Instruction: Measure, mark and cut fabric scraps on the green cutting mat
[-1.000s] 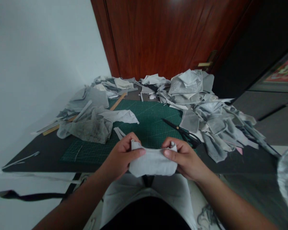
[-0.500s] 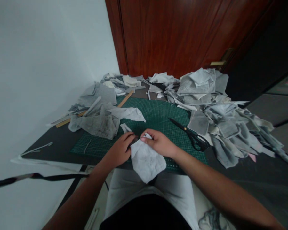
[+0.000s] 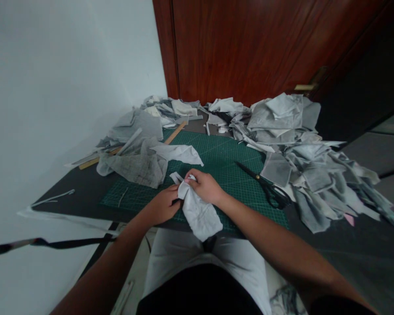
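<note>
A light grey fabric piece [image 3: 200, 212] hangs over the near edge of the green cutting mat [image 3: 223, 166]. My right hand [image 3: 205, 187] pinches its top corner, fingers closed. My left hand [image 3: 162, 204] rests beside it on the mat's near edge, fingers curled against the cloth's left side. A small white scrap [image 3: 175, 177] lies just beyond my fingers.
Black scissors [image 3: 265, 188] lie on the mat's right part. A large heap of grey fabric pieces [image 3: 298, 148] covers the table's right and back. More grey cloth [image 3: 138, 162] and a wooden ruler [image 3: 174, 133] lie at left. A white wall stands left, a wooden door behind.
My hands held the cloth stretched between them above my lap, then came together and moved forward onto the mat's near edge. The cloth now hangs from one corner.
</note>
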### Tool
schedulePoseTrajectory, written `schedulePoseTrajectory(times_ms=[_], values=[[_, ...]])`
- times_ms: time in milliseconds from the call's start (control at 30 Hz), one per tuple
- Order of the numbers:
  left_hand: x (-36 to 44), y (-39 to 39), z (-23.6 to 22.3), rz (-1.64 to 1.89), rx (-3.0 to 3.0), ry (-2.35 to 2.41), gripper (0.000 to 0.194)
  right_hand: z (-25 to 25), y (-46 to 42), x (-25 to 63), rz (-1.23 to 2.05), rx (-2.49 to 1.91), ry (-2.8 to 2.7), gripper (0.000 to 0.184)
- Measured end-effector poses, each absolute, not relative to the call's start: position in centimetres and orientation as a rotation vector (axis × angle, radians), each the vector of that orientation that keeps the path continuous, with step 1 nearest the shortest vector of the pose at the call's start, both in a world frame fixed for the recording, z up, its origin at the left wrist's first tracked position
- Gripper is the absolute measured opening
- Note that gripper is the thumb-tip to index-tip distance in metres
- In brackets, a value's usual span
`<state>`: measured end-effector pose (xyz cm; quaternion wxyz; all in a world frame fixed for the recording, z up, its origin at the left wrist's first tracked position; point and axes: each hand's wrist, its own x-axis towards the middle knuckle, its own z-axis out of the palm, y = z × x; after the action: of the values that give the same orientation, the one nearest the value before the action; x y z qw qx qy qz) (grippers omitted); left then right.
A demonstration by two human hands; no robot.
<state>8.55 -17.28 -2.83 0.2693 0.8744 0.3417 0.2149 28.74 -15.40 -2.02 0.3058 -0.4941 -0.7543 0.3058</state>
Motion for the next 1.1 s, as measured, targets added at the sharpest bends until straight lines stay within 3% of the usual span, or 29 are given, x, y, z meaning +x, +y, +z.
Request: schedulePoseTrajectory(times_ms=[100,233,467,767,967,1100], values=[[8.2,-17.7,-3.0,0.569,2.42,0.953,0.03,-2.5,-15.3,28.3,0.74,-1.257,-2.146,0.015],[7.8,-18.6,-2.9,0.472,2.607,1.161,0.019,-3.0,-15.8,28.2,0.614,-1.262,-2.281,0.018],[7.0,-19.0,-2.4,0.412,2.722,1.203,0.008,-2.0,-15.6,27.4,0.417,-1.592,-2.328,0.026],[7.5,-17.2,-0.9,0.186,2.608,1.634,0.019,-1.5,-14.9,26.0,0.3,-1.889,-2.261,0.031],[8.2,-15.7,-1.5,0.289,2.619,1.773,0.01,-1.6,-15.2,26.3,0.281,-1.87,-2.196,0.031],[8.1,-14.8,-1.8,0.386,2.626,1.631,0.03,-1.9,-15.2,26.9,0.286,-1.784,-2.16,0.03]])
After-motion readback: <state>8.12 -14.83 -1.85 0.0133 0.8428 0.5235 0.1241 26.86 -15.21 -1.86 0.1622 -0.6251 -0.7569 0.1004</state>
